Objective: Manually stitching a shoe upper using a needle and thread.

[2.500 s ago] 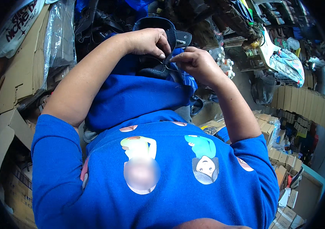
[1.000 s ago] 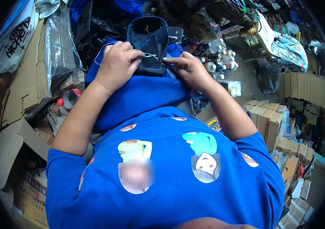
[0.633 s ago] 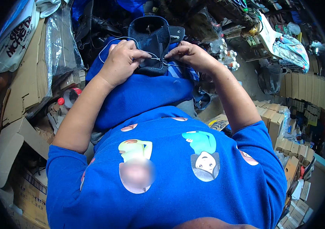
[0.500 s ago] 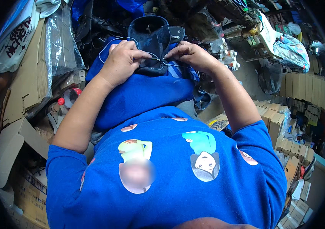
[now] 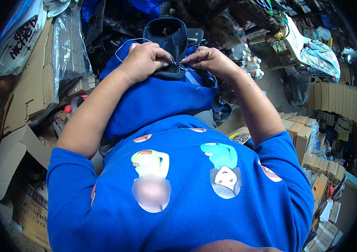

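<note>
A black leather shoe upper (image 5: 178, 42) with pale stitching and a side strap (image 5: 194, 34) rests on the blue cloth over my lap. My left hand (image 5: 144, 62) is closed at the shoe's near left edge, thumb and forefinger pinching a white thread (image 5: 122, 48). A loop of that thread bows out to the left above the wrist. Facing it, my right hand (image 5: 210, 61) pinches the thread at the seam, its fingertips just right of the shoe's middle. Whether a needle sits between the fingertips is too small to tell.
Flattened cardboard (image 5: 33, 80) and a clear plastic sheet (image 5: 67, 50) stand at the left, near a red-capped bottle (image 5: 70, 108). Several small white-capped bottles (image 5: 250, 63) are beyond my right forearm. Stacked cardboard boxes (image 5: 338, 98) line the right. Dark shoe pieces (image 5: 115, 25) lie behind the work.
My left hand has moved right, closer to the seam and to my right hand. The thread loop has shifted right with it. My right hand stays nearly in place.
</note>
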The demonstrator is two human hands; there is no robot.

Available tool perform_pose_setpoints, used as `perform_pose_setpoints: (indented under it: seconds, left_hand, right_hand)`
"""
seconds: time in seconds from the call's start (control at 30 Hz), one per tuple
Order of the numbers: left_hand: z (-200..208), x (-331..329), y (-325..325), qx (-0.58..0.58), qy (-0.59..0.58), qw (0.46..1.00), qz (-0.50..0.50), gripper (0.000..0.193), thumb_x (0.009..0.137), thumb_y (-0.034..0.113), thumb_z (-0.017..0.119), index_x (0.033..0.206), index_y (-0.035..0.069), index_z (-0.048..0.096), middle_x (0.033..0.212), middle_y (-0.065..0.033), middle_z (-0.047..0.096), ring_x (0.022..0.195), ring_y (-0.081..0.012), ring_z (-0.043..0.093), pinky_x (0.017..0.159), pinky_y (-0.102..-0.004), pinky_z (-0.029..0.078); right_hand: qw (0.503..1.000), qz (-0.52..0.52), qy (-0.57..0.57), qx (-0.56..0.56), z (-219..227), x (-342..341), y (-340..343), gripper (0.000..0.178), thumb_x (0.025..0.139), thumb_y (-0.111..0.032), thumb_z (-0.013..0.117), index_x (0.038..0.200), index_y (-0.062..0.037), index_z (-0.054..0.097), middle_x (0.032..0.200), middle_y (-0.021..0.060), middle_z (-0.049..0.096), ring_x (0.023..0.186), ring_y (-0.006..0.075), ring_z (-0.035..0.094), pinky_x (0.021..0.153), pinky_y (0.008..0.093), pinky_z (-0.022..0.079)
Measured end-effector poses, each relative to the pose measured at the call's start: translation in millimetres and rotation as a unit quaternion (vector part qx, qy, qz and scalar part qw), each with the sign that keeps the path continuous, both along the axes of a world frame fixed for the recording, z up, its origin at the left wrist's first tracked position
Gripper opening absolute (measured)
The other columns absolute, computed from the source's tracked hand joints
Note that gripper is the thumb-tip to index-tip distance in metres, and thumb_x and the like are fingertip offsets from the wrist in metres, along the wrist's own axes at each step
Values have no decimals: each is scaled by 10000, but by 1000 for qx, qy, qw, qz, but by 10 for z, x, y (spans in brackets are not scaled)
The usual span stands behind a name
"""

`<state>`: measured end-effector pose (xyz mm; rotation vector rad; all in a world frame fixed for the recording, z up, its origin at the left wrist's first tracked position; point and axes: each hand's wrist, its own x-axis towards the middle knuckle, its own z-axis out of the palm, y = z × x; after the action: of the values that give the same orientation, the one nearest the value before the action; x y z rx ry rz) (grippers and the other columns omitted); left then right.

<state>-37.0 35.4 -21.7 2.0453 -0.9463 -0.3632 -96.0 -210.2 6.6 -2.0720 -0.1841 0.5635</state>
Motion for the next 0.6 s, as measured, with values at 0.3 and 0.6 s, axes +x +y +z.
perform_pose_setpoints:
  seconds: [0.3, 0.6]
  left_hand:
    - [193, -159, 68, 78, 112, 988, 78, 164, 788, 199, 691, 943, 182, 741, 865, 17, 713, 846, -159, 636, 870, -361, 314]
    - [203, -175, -184, 145, 119, 976, 113, 165, 754, 189, 734, 900, 136, 677, 764, 29, 667, 732, -106, 603, 772, -366, 261]
  right_hand:
    - [994, -100, 37, -10, 125, -173, 156, 298, 821, -87, 702, 1118, -103, 685, 777, -55, 568, 706, 32, 487, 665, 199, 428]
    - [986, -111, 101, 67, -66, -50, 103, 271, 828, -87, 708, 1091, -56, 649, 834, -49, 615, 726, 25, 517, 648, 190, 428]
